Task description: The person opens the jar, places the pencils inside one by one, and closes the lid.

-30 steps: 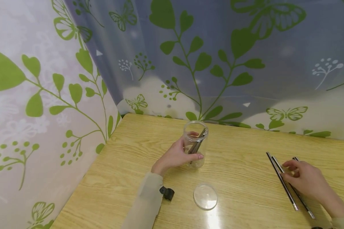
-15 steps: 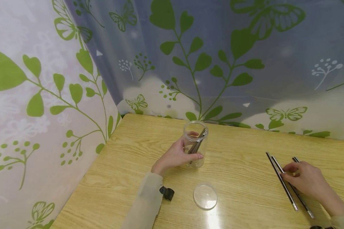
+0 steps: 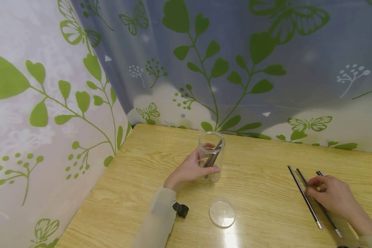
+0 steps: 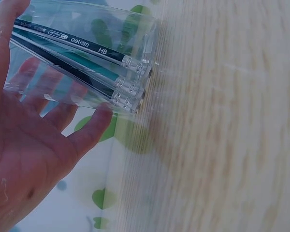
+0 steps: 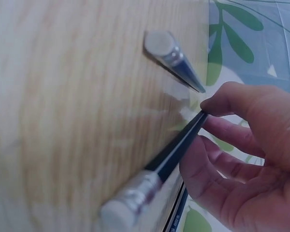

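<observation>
My left hand (image 3: pixel 190 168) grips a clear plastic jar (image 3: pixel 220 159) standing uncapped on the table. Inside lean several dark pencils (image 4: pixel 94 46), their eraser ends at the bottom in the left wrist view; one is marked HB. On the right, my right hand (image 3: pixel 331 194) pinches the middle one of three loose pencils between thumb and fingers. That pinched pencil (image 5: pixel 176 150) has a silver ferrule and a white eraser pointing toward the table's near side. To its left lies another pencil (image 3: pixel 305 198); a third pencil (image 3: pixel 320 173) is mostly hidden behind the hand.
A round clear lid (image 3: pixel 222 213) lies flat in front of the jar. The wood-grain table (image 3: pixel 136 162) meets a patterned curtain (image 3: pixel 235 69) at the back and another at the left. A black clip-like piece (image 3: pixel 181 209) sits at my left cuff.
The right fingers have come together on the middle pencil, which has turned and shifted slightly to the right. The left hand and the jar stay put.
</observation>
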`<action>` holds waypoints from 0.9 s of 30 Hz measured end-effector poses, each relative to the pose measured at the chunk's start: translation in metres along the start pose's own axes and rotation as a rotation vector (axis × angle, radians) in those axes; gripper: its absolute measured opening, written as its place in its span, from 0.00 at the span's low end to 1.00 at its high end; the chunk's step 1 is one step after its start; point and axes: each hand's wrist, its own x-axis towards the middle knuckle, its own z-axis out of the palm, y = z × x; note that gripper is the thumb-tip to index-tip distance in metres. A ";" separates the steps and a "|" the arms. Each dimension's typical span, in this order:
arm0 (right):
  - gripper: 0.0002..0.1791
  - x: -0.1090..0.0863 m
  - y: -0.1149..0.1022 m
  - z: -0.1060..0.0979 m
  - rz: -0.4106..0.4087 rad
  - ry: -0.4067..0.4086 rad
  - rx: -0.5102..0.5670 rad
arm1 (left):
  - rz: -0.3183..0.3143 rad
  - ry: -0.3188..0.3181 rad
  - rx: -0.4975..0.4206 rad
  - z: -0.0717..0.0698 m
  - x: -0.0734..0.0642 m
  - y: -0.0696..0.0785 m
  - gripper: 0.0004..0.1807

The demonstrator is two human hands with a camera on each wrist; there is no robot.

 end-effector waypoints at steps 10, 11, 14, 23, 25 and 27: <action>0.12 -0.006 -0.011 -0.008 0.039 0.126 0.036 | 0.000 -0.006 0.004 0.001 -0.001 0.001 0.44; 0.12 -0.007 -0.012 -0.009 0.038 0.149 0.041 | -0.001 -0.008 0.002 0.001 -0.001 0.001 0.44; 0.12 -0.010 -0.016 -0.012 0.035 0.220 0.060 | -0.005 -0.013 -0.005 0.001 -0.002 0.000 0.43; 0.21 -0.016 -0.033 -0.023 0.090 0.334 0.148 | -0.006 -0.005 -0.008 0.001 -0.001 0.001 0.42; 0.22 -0.017 -0.038 -0.025 0.084 0.374 0.161 | -0.006 -0.006 -0.009 0.001 -0.001 0.001 0.43; 0.23 -0.018 -0.042 -0.027 0.082 0.405 0.189 | -0.005 -0.009 -0.012 0.001 0.000 0.001 0.43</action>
